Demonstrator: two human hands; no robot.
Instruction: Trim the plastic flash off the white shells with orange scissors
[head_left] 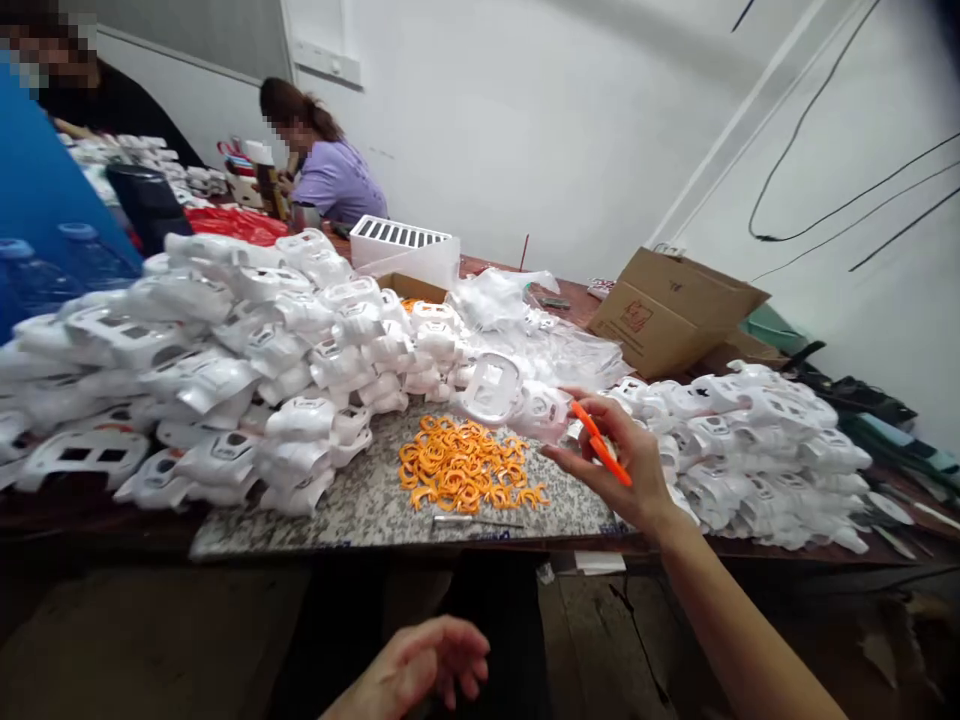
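My right hand (626, 455) is over the right part of the speckled board (360, 510), with a slim bright-orange pen-like tool (600, 445) held across its fingers. Its fingertips are close to a white plastic shell (544, 408); whether they touch it I cannot tell. Left of that stands a white frame-like piece (491, 388) with a large opening. My left hand (427, 660) hangs below the table edge above my lap, fingers loosely apart and holding nothing. A pile of small orange curved plastic pieces (465, 465) lies on the board, and a thin metal tool (472, 522) rests in front of it.
White shells (217, 380) are stacked high on the left, and more shells (757, 450) on the right. Behind are clear plastic bags (555, 340), a cardboard box (667, 310) and a white slotted container (401, 245). Two people sit at the far left, one in a purple shirt (337, 180).
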